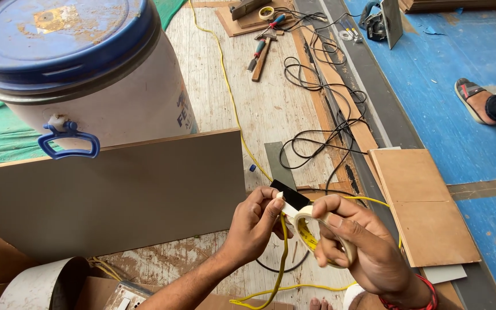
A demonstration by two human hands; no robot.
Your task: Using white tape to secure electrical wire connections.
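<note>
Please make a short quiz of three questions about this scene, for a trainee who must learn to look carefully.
1. True or false: the right hand holds a roll of masking tape.
2. What does the left hand pinch between its fingers?
A. a hammer
B. the loose end of the tape
C. a blue lid
3. Fill in: the big drum at the upper left has a ____ lid and handle.

Key
1. True. The roll sits in the right hand, with the fingers curled around it.
2. B. The left fingers pull the tape end away from the roll; the hammer lies far off on the floor.
3. Blue.
</note>
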